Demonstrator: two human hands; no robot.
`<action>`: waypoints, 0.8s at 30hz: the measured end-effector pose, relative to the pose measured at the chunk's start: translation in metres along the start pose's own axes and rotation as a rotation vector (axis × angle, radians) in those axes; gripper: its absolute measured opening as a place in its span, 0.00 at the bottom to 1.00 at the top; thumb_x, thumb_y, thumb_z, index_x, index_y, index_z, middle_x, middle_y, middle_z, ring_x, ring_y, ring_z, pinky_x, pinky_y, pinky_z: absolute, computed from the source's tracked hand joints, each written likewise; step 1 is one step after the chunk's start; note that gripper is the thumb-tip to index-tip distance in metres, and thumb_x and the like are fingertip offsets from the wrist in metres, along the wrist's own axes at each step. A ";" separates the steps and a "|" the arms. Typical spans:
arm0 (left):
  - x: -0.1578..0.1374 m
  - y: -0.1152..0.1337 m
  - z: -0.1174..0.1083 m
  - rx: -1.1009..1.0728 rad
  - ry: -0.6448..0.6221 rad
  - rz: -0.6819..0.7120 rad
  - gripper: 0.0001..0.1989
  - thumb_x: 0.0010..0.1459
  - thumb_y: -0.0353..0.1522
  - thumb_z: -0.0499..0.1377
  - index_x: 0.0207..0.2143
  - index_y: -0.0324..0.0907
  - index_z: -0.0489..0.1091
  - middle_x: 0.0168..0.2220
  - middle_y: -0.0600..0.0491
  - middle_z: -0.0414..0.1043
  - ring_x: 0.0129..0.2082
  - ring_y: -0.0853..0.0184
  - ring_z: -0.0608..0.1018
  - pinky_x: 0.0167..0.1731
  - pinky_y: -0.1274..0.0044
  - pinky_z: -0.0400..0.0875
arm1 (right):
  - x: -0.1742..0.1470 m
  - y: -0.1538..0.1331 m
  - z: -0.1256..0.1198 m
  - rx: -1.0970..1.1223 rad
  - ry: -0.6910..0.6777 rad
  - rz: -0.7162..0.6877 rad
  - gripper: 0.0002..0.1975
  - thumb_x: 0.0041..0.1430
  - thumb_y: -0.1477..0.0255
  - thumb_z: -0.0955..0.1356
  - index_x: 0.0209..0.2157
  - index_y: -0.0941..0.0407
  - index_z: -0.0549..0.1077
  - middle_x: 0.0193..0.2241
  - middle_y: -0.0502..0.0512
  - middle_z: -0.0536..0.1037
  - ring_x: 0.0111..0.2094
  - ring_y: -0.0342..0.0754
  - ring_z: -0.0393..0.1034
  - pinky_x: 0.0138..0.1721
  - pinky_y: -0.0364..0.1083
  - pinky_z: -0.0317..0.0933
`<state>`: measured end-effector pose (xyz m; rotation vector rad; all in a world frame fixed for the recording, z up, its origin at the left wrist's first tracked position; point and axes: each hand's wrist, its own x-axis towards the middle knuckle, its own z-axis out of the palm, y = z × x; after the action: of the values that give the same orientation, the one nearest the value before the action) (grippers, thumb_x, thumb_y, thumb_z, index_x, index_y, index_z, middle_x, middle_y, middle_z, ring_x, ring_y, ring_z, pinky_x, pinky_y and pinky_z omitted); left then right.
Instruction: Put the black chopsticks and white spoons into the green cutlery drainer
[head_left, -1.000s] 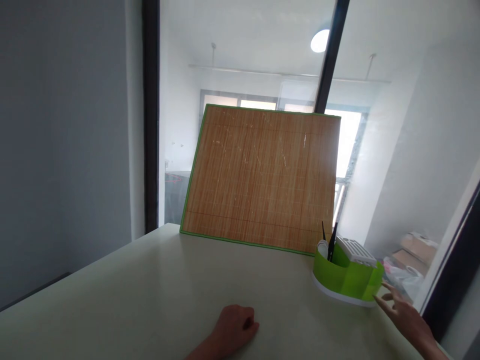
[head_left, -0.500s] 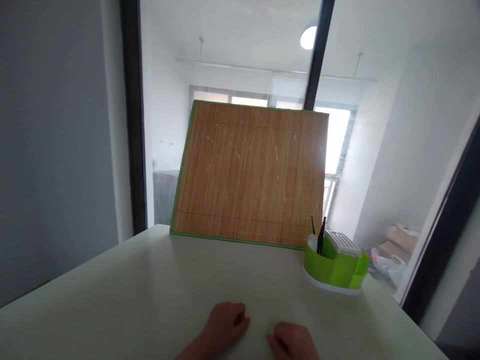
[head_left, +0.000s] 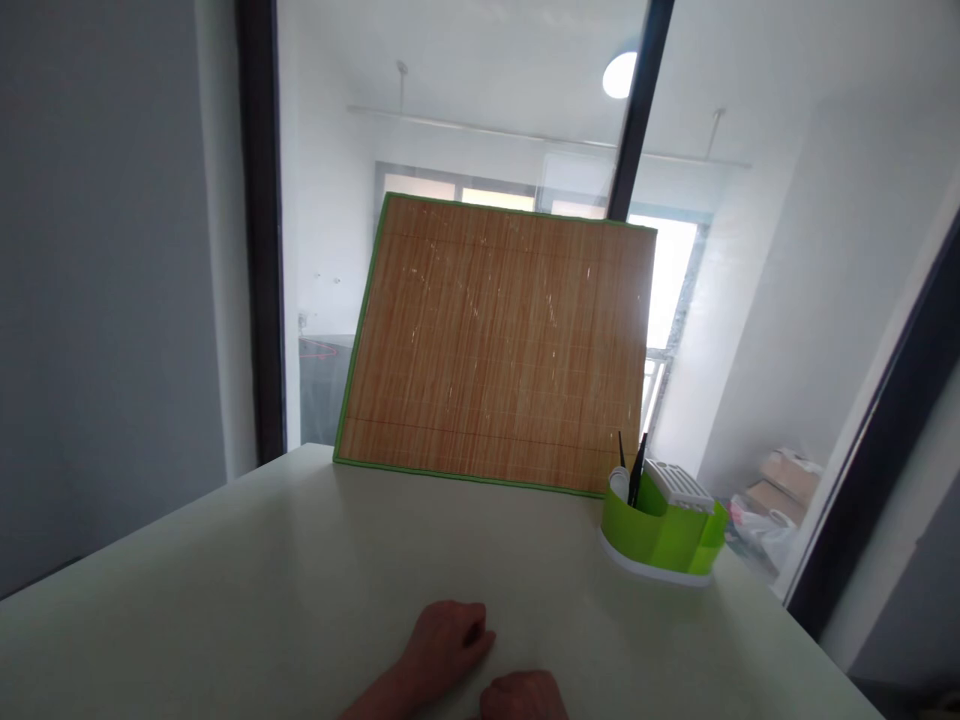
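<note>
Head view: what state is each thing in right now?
Left hand, loosely curled.
Right hand, fingers curled, cut off by the picture's bottom edge.
Organizer, upright, with slim black tools standing in it.
Board, standing on edge, unheld.
Ceiling light, apparently lit.

Surface (head_left: 300, 570) under the fingers (head_left: 481, 645): smooth, pale, soft sheen, laminate-like. Board (head_left: 495, 340) beyond the fingers: bamboo-look slats, semi-glossy, w/ fine bright scuffs; green edging (head_left: 465, 477), material unclear from here. Organiser (head_left: 679, 545) fwd & R of fingers: smooth green plastic, slightly shiny, w/ white plastic base (head_left: 660, 569). Clear reflective glass (head_left: 465, 85) past the board. Wall (head_left: 97, 270) far L of fingers: matt, smooth.
</note>
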<state>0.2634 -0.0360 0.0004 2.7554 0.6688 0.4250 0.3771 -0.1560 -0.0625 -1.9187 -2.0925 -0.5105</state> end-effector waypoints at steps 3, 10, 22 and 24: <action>0.000 0.000 0.000 -0.007 0.001 0.007 0.13 0.56 0.39 0.50 0.27 0.43 0.68 0.26 0.56 0.72 0.27 0.68 0.70 0.29 0.77 0.55 | 0.001 -0.003 -0.006 -0.017 -0.048 0.014 0.18 0.52 0.55 0.64 0.19 0.53 0.71 0.18 0.47 0.76 0.18 0.44 0.70 0.16 0.40 0.48; 0.001 0.000 0.000 -0.007 -0.016 -0.001 0.14 0.56 0.40 0.49 0.27 0.42 0.69 0.25 0.55 0.71 0.27 0.68 0.70 0.29 0.77 0.55 | 0.007 -0.010 -0.024 -0.028 -0.178 0.041 0.10 0.47 0.61 0.69 0.22 0.53 0.74 0.21 0.48 0.78 0.21 0.47 0.73 0.18 0.39 0.53; 0.046 0.051 -0.009 -0.177 0.081 0.040 0.14 0.57 0.40 0.51 0.25 0.41 0.67 0.23 0.57 0.69 0.24 0.71 0.69 0.25 0.79 0.56 | 0.018 -0.017 -0.023 -0.016 -0.272 0.109 0.08 0.48 0.63 0.69 0.27 0.51 0.78 0.23 0.49 0.80 0.22 0.48 0.74 0.18 0.40 0.57; 0.062 0.080 -0.014 -0.202 0.122 0.153 0.10 0.56 0.38 0.52 0.29 0.42 0.68 0.27 0.57 0.71 0.27 0.70 0.71 0.29 0.79 0.60 | 0.021 -0.018 -0.020 -0.015 -0.277 0.126 0.08 0.49 0.63 0.69 0.27 0.52 0.78 0.23 0.49 0.80 0.21 0.49 0.74 0.18 0.41 0.58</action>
<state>0.3439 -0.0720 0.0528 2.6124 0.4167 0.6608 0.3567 -0.1465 -0.0373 -2.2221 -2.1110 -0.2459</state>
